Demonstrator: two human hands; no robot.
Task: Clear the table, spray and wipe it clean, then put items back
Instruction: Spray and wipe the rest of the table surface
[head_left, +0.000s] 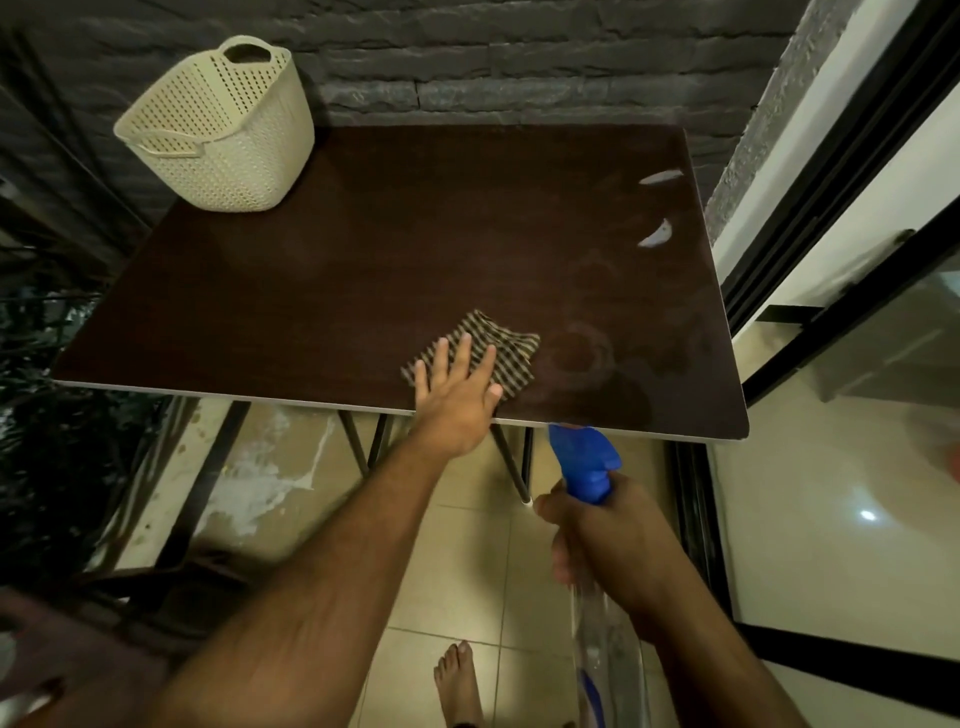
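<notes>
A dark brown table fills the middle of the view. On it, near the front edge, lies a checked brown cloth. My left hand presses flat on the cloth with straight, spread fingers. My right hand grips the neck of a clear spray bottle with a blue trigger head, held below and in front of the table's front edge, nozzle pointing toward the table. Faint wet rings show on the tabletop to the right of the cloth.
A cream perforated basket stands on the table's far left corner. A dark stone wall backs the table. A glass sliding door runs along the right. My bare foot is on the tiled floor below.
</notes>
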